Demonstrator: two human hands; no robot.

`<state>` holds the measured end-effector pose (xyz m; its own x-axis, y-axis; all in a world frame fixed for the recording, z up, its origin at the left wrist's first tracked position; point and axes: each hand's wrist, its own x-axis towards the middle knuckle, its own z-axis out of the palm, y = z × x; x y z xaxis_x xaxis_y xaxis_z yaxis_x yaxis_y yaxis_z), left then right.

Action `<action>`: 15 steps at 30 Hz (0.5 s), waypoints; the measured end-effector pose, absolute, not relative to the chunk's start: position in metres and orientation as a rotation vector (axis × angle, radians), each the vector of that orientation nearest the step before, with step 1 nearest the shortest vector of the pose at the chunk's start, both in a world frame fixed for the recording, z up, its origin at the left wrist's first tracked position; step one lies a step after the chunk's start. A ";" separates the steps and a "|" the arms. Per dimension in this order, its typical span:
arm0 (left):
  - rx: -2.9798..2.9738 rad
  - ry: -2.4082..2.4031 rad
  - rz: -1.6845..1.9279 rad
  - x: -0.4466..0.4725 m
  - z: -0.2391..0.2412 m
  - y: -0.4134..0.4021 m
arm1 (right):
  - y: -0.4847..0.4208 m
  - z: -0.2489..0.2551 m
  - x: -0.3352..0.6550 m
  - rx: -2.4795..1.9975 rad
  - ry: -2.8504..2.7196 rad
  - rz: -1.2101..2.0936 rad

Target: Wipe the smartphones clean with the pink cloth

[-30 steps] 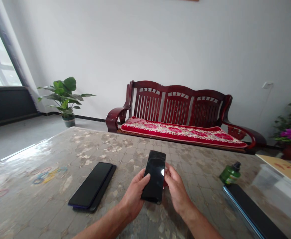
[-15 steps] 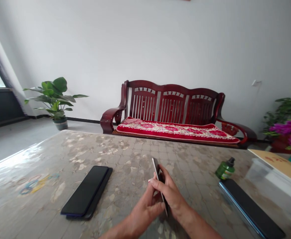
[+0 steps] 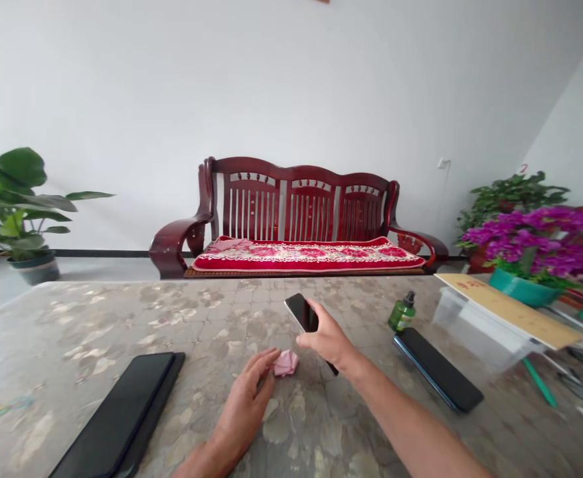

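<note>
My right hand (image 3: 327,338) grips a black phone (image 3: 302,312) by its edges and holds it tilted above the marble-patterned table (image 3: 212,318), screen facing up and left. My left hand (image 3: 246,398) rests low over the table with its fingers loosely stretched toward a crumpled pink cloth (image 3: 286,362), the fingertips just touching or beside it. The cloth lies between the two hands.
Two stacked phones (image 3: 117,415) lie at the front left. Another dark phone (image 3: 438,368) and a small green bottle (image 3: 402,312) are to the right, with a clear box under a board (image 3: 500,307), purple flowers (image 3: 535,232), a green pen (image 3: 538,382). A red wooden bench (image 3: 296,226) stands behind.
The left hand has let go of the phone and dropped toward the pink cloth. The right hand alone now holds the phone and has carried it right. The view has turned right.
</note>
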<state>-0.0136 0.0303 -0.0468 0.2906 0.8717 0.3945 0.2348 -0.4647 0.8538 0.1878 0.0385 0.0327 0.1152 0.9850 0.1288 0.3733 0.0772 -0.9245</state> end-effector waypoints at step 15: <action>2.010 1.001 1.047 -0.016 -0.048 0.033 | -0.053 0.033 0.371 -2.559 -1.389 -0.176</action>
<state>-0.0161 0.0327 -0.0481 0.3888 0.8466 0.3636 0.3255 -0.4954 0.8054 0.3710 -0.0534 0.0327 0.5448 0.8117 0.2106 0.8386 -0.5269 -0.1384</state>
